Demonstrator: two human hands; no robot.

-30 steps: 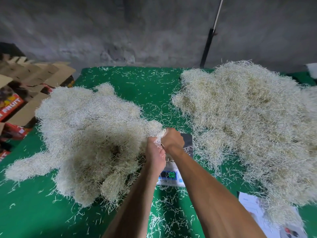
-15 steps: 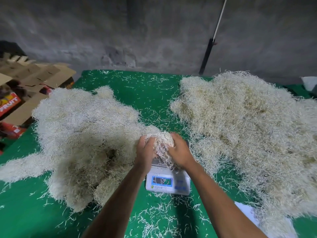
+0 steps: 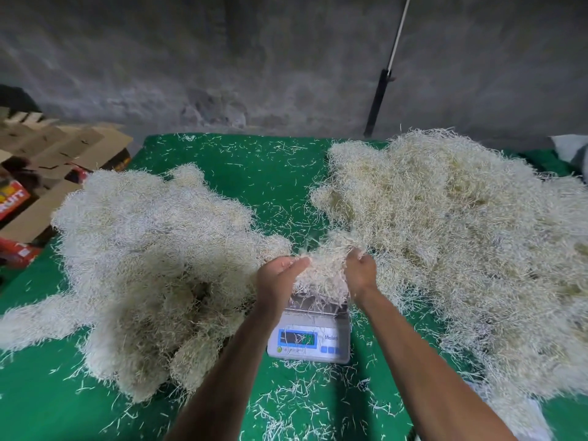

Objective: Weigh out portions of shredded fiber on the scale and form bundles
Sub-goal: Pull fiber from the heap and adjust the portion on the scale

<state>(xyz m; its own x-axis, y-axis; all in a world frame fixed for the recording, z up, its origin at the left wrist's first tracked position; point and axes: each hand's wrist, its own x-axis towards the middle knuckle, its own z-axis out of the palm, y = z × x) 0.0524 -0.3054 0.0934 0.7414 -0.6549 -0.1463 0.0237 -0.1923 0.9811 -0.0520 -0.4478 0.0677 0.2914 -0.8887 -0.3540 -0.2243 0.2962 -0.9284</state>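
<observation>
A person stands at a green counter [image 3: 280,173], seen from a camera on their head looking down at both forearms. At the near middle of the counter sits a small grey scale [image 3: 310,338] with a blue display facing the person; the digits are too blurred to read.

Both hands meet just above the far end of the scale. The left hand [image 3: 280,276] and the right hand [image 3: 361,272] hold between them a loose clump of pale shredded fiber [image 3: 321,275]. The left fingers [image 3: 299,265] curl around the clump's left side; the right fingers are curled into its right side, partly hidden by strands. The clump hangs directly over the scale's tray, its lower strands reaching down to the tray or nearly so; whether it rests there cannot be told. It has no clear long axis, being a rough ball, and both hands are equally near.

Left of the scale lies a big mound of whitish fiber [image 3: 152,259]. Right of the scale spreads a larger, yellower heap [image 3: 461,249]. Stray strands litter the cloth around the scale. Beyond the counter's left edge, cardboard boxes [image 3: 63,160] are stacked. The next move likely needs only a straight drop downward.
</observation>
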